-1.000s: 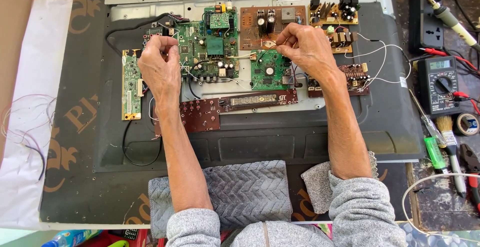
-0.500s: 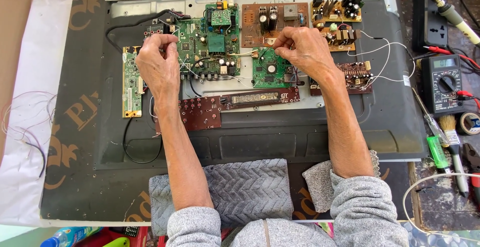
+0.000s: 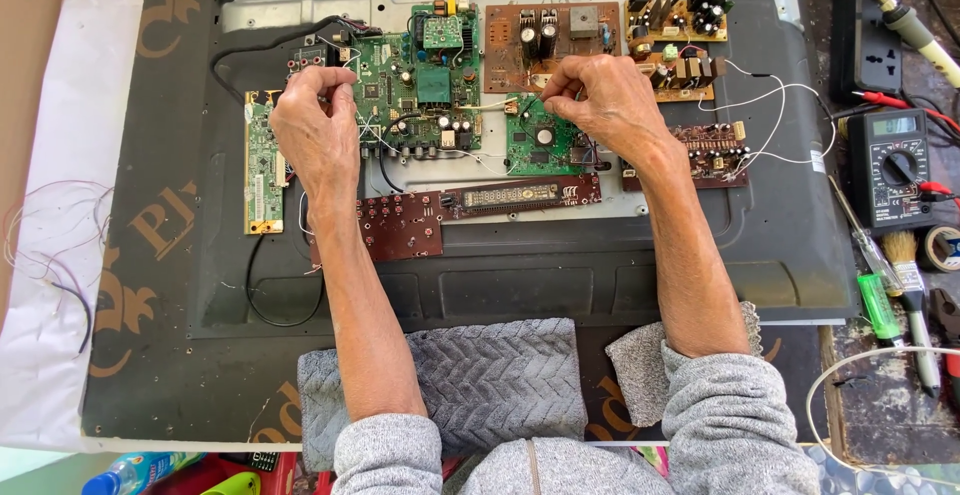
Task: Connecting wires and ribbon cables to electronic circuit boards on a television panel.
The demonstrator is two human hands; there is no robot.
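Seen from above, a person in grey sleeves is working over the grey back panel [image 3: 780,255] of a flat screen lying on a dark patterned mat. At the far left, a white sheet [image 3: 60,255] is lying with loose thin wires on it. Next, a narrow green strip board [image 3: 262,163] is sitting upright along the panel's left side. The left hand [image 3: 315,130] is resting just beside it, its fingertips pinched together on a thin white wire [image 3: 352,57] at the left edge of the large green circuit board [image 3: 415,95]. Below that, a dark red button board [image 3: 385,227] is lying near the left forearm. In the middle, a small green board [image 3: 540,145] is sitting below a brown board [image 3: 560,35]. The right hand [image 3: 605,105] is hovering over both, thumb and fingers closed together on something too small to tell, near a thin wire. Further right, a yellowish component board [image 3: 680,25] and a dark red board [image 3: 710,150] are joined by looping white wires. At the far right, a black multimeter [image 3: 893,167], a green-handled screwdriver [image 3: 880,300] and a brush [image 3: 912,295] are lying off the panel.
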